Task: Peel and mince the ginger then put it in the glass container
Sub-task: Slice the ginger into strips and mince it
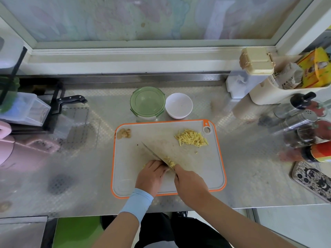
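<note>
Ginger slivers [191, 138] heaped on cutting board [210, 165], green-lidded glass container [147, 102] upright behind

The board [211, 176] lies on the desk [241, 158] near its front edge. Behind it stand the container [147, 102] and, to its right, the bowl [178, 105]. On the board, strips [191, 137] lie at the far right corner and peels [124, 133] at the far left. Near its front edge the left hand [152, 174] holds ginger [145, 165], left of the knife [154, 154] in the right hand [190, 183].

Looks forward and steeply down from the wearer's head, close above the cutting board [206, 167], over the counter [86, 179], facing the window sill [125, 59] beyond; wide-angle, bowing the edges.
</note>
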`<state>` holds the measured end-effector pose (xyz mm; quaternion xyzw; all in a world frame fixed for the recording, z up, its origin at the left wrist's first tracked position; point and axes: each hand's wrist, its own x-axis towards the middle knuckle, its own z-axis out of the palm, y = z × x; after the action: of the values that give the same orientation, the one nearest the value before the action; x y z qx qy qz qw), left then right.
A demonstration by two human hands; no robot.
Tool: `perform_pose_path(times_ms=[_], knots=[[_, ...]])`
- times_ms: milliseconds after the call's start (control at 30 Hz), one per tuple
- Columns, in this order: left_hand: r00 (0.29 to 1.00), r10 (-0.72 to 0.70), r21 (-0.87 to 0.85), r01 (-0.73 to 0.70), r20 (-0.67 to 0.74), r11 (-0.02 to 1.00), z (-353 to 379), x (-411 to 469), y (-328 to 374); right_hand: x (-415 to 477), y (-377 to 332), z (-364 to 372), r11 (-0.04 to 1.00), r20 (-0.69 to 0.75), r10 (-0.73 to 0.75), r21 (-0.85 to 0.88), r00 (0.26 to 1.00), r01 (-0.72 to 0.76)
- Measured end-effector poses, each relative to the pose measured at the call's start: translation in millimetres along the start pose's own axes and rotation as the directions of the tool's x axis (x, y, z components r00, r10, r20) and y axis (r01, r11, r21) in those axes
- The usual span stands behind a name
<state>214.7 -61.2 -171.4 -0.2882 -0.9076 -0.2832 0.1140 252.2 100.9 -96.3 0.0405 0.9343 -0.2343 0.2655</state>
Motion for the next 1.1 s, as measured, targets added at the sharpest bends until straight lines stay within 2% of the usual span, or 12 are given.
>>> perform_pose_path(times_ms=[233,433,667,1100], knots=[[0.999,-0.044,-0.016,0.044,-0.003,0.999,2,-1,-1,-24,18,0,1.000,-0.004,0.014,-0.022,1.000,-0.014],[0.998,-0.056,-0.013,0.056,0.002,0.998,2,-2,-1,-4,10,5,1.000,-0.008,0.016,-0.021,1.000,-0.016],[1.000,0.005,-0.026,-0.005,0.009,1.000,1,3,-1,15,-4,2,1.000,-0.013,-0.025,-0.014,1.000,0.025],[1.000,-0.012,-0.008,0.012,0.010,1.000,1,-1,0,-2,2,-3,0.999,-0.049,-0.022,0.032,0.999,0.024]])
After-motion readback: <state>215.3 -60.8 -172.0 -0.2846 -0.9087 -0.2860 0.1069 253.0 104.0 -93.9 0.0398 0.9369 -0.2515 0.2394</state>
